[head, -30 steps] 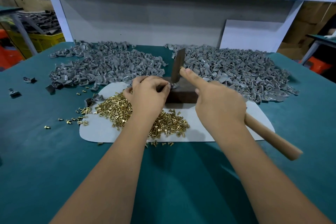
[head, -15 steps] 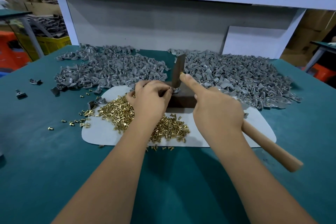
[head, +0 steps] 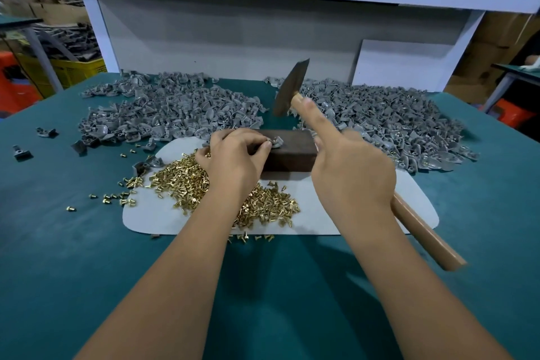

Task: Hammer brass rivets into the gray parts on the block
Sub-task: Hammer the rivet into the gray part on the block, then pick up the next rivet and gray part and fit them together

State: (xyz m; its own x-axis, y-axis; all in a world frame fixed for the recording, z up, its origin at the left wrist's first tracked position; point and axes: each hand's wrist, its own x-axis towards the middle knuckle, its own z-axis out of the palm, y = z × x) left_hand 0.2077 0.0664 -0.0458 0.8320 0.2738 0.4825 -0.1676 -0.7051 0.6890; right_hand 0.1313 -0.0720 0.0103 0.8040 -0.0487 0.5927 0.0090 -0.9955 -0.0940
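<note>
Under hammer [head: 287, 89], gray part [head: 276, 142] half-hidden

Left hand [head: 233, 158]: fingers curled, pinching a part [head: 276, 142] on the block [head: 292, 152]
Right hand [head: 350, 175]: right of the block, gripping the hammer [head: 292, 88], forefinger straight along its handle

The right hand [head: 350, 175] has lifted the hammer [head: 289, 88] head clear above the block [head: 292, 152].
</note>
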